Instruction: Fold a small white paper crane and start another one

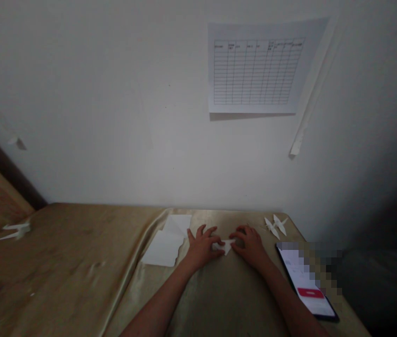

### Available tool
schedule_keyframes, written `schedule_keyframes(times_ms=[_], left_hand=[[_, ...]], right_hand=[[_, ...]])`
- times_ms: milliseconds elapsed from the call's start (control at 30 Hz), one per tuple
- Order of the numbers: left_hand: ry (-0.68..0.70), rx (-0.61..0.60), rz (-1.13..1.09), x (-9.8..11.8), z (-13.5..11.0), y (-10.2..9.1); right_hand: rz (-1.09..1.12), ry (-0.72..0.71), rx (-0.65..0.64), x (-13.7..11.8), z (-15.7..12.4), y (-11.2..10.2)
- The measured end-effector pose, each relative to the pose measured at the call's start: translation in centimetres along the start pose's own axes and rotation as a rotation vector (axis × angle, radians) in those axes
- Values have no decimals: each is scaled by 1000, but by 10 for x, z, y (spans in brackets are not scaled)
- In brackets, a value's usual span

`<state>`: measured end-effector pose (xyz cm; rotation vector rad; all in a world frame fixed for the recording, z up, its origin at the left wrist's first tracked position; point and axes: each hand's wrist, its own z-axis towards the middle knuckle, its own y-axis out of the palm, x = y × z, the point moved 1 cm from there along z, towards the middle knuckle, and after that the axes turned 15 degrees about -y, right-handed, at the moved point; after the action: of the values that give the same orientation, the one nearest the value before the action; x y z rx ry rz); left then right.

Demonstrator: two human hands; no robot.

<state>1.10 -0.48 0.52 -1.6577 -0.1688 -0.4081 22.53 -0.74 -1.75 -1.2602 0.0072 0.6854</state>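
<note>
A small piece of folded white paper (228, 248) lies low over the cloth between my two hands, its lower end coming to a point. My left hand (204, 245) pinches its left side with thumb and forefinger, the other fingers spread. From the right, my right hand (248, 241) grips the opposite edge between thumb and curled fingers. Part of the paper is hidden by the fingertips. Just left of my left hand lie white paper sheets (163, 248), partly overlapping.
Two folded paper cranes (275, 226) rest at the back right. Nearer on the right lies a lit tablet (305, 283). More folded paper (18, 229) sits far left on the gold cloth (72, 262). Behind, a printed table sheet (254, 70) hangs on the wall.
</note>
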Motion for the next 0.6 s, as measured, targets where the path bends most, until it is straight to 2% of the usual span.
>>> schedule_keyframes(times_ms=[200,600], left_hand=[[-9,3,19,0,0,4],[-11,32,13,1,1,7]], right_hand=[[34,-26,-22,-5,-1,-3],[-31,-46,-55,-16,-6,-1]])
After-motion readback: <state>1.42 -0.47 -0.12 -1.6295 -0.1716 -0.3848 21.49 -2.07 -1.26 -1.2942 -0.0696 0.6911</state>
